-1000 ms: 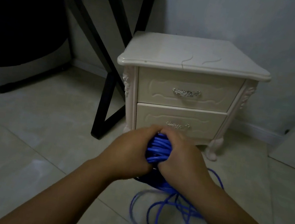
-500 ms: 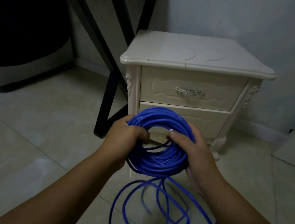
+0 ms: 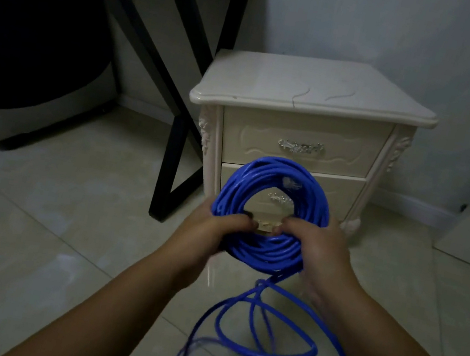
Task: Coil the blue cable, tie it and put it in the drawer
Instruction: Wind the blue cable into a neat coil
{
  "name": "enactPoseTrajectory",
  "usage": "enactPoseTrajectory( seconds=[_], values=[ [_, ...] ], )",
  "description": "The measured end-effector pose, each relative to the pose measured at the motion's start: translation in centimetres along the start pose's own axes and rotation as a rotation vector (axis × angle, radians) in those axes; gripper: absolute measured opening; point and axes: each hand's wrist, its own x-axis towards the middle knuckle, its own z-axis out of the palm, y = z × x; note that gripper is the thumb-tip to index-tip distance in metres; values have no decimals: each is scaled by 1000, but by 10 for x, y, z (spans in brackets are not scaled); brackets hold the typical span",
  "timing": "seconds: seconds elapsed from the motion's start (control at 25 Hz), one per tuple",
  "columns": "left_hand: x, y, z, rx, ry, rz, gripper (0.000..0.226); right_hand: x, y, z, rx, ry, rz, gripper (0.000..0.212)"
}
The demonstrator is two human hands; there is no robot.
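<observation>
So we've got the cable (image 3: 271,212) wound into a fat ring, held upright in front of the nightstand (image 3: 304,117), with both drawers shut. Our left hand (image 3: 204,235) grips the ring's lower left, fingers (image 3: 239,219) curled through the hole and pressed around the strands. Our right hand (image 3: 320,255) does the same on the lower right, fingertips hooked in from the other side. Between them we glimpse something pale, maybe a tie or a plug, though it's too dim to say.

Coiling isn't finished: a long loose tail (image 3: 275,351) drops from the bottom of the ring and sprawls in open loops on the floor (image 3: 59,241).

Now the risks. Nothing binds this ring yet, so if either grip slackens, we'd expect the turns to spring apart and slide off. Those floor loops cross over each other; haul them up quickly and they could knot or snag. And with both hands full, opening the drawer (image 3: 296,144) means trusting the ring to one hand.
</observation>
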Motion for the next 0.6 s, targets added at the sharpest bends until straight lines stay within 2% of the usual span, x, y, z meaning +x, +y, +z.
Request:
enactPoseTrajectory(
  seconds=[0.08,0.16,0.2,0.28,0.36,0.44,0.52,0.6],
  values=[
    [2,7,-13,255,-28,133,77,-3,-13,0,-312,-27,-217,48],
    [1,7,-18,558,-106,284,96,-11,-18,2,-628,-147,-417,57],
    [-1,5,-15,689,-147,368,96,-14,-14,4,-795,-210,-491,61],
    [-3,-2,-5,834,-169,518,81,-18,-4,11,-1054,-284,-613,66],
    [-2,-7,1,863,-98,558,57,-19,1,12,-1054,-274,-660,66],
    [2,-9,0,848,-15,534,43,-19,-3,11,-916,-243,-615,70],
    [4,-5,-3,750,2,464,40,-15,-8,7,-798,-239,-494,73],
    [4,1,-6,628,-8,356,42,-9,-9,2,-678,-250,-347,68]
  ],
)
